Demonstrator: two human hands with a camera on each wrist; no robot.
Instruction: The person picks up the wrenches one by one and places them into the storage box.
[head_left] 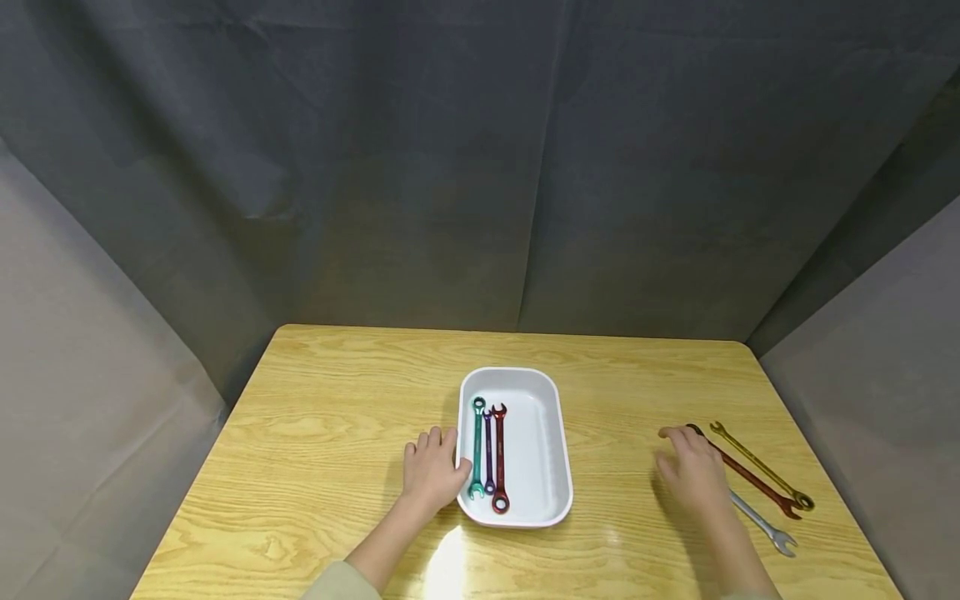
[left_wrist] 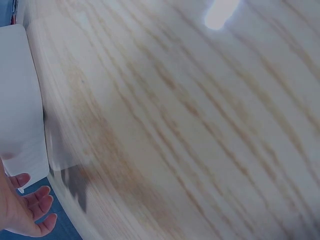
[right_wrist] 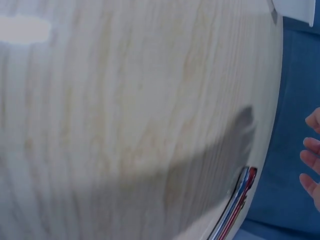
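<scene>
While left hand (head_left: 432,472) grips tray (head_left: 538,454), relaxed right hand (head_left: 697,471) hovers by wrenches (head_left: 750,477) slanting rightward.

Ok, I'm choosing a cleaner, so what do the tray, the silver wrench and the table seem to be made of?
The white tray looks like smooth plastic, perhaps enamel: even colour, rounded rim. The silver wrench looks like metal, bare or plated: grey sheen. The table looks like glossy wood or laminate: visible grain, bright glare.

left hand (left_wrist: 20,216) in the lower left corner, fingers bent, one fingertip at the corner of a white tray (left_wrist: 20,100), streaked wood table (left_wrist: 175,125), bright glare (left_wrist: 221,14) at top, blue backdrop (left_wrist: 64,227) behind the fingers
</scene>
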